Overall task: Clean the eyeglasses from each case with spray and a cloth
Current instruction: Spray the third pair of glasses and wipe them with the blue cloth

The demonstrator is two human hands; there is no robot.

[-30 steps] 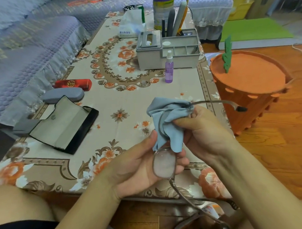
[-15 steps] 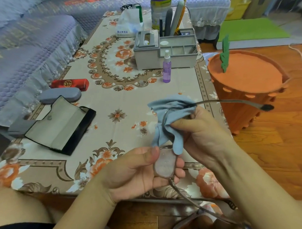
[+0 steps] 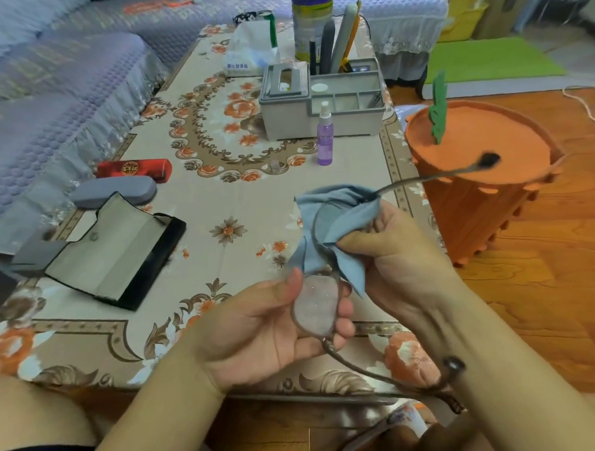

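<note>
Here the left hand (image 3: 269,329) cups one lens of the eyeglasses (image 3: 315,308), thumb pressed on the lens rim and fingers curled behind it. The right hand (image 3: 394,252) pinches the blue cloth (image 3: 335,223) around the other lens, which the cloth hides. One temple arm rises to the right past the cloth, its tip blurred; the other trails down toward the right forearm. Both hands hang above the near edge of the desk (image 3: 202,201), which wears a floral cover.

To the left on the desk lies an open black case (image 3: 119,253), lid flat, lining up. Just behind it sits a closed grey case (image 3: 113,192), and beyond that a closed red case (image 3: 134,169). Farther back, near centre, the purple spray bottle (image 3: 325,135) stands upright just in front of a grey organiser box (image 3: 322,99) holding pens and tools. A tissue pack (image 3: 250,51) and a tin can (image 3: 311,21) stand behind the box. An orange felt basket (image 3: 476,184) sits on the wooden floor to the right; a quilted sofa (image 3: 58,82) lines the left.
</note>
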